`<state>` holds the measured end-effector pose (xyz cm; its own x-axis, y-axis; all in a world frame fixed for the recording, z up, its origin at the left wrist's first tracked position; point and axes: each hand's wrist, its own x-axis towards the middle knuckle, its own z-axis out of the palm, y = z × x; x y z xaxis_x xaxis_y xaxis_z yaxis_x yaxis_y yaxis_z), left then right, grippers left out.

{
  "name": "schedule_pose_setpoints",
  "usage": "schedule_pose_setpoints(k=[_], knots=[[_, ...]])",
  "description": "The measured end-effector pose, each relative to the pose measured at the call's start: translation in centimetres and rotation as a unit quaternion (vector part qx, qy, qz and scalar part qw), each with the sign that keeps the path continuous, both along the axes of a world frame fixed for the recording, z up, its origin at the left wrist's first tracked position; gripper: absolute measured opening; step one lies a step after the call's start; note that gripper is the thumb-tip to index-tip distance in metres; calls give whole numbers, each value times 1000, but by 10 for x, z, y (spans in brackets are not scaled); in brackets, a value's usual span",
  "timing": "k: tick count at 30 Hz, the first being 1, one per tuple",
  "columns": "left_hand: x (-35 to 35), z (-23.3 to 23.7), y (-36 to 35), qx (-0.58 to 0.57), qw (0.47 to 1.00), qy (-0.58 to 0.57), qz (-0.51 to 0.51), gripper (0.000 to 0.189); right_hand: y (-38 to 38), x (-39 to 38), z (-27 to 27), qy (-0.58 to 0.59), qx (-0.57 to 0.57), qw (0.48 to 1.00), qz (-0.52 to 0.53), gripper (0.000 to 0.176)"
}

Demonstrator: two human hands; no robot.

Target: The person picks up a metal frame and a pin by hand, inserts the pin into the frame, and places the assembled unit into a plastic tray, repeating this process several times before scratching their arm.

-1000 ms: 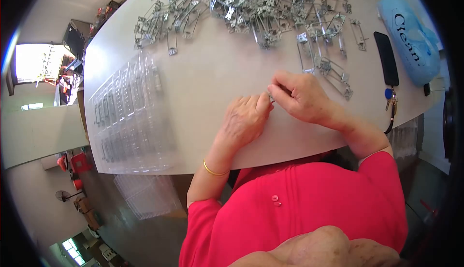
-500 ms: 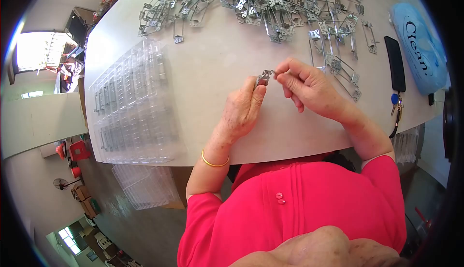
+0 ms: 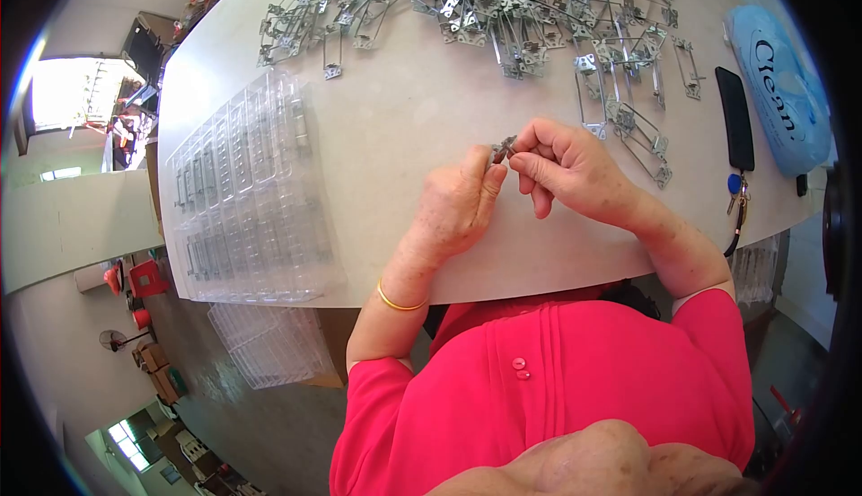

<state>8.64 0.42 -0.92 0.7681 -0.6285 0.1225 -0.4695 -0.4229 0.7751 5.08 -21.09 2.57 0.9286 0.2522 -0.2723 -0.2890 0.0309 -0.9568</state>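
Between thumb and fingers, my left hand (image 3: 460, 200) is closed on a small metal bracket (image 3: 501, 149), of which only the upper end shows. My right hand (image 3: 566, 168) pinches at that same end from the right, its fingertips touching or nearly touching the piece. Whether it holds a separate small part is too small to make out. Beyond both hands lies a big heap of metal brackets with wire rods (image 3: 503, 11). A few looser ones (image 3: 639, 137) lie just past my right hand.
Clear plastic trays (image 3: 256, 200) with metal parts in some slots lie at the table's left. On the right are a black phone (image 3: 734, 119), keys (image 3: 736, 193) and a blue "Clean" packet (image 3: 779, 92). The white table's (image 3: 386, 276) front edge runs close to my body.
My right hand has come a little left and down, closer to my left hand. The bracket has turned or sunk in the grip, so less of it shows.
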Motion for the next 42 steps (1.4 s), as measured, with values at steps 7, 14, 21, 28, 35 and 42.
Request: schedule_pose_setpoints(k=[7,14,21,28,35,42], knots=[[1,-1,-5,-15,993,-113,-18,17,0,1,-4,24,21,999,-24,15],[1,-3,-4,9,986,-163,28,19,-4,3,8,20,11,999,23,37],[6,-2,-2,39,980,-160,111,22,-4,4,-3,-16,-26,999,24,48],[8,0,-4,103,961,-221,130,22,-7,8,-12,-36,-17,999,-31,35],[6,0,-5,12,967,-186,172,18,-8,11,-17,-43,-11,997,-65,25],[17,-6,7,-86,964,-52,247,17,-8,13,-25,-50,-2,996,-72,20]])
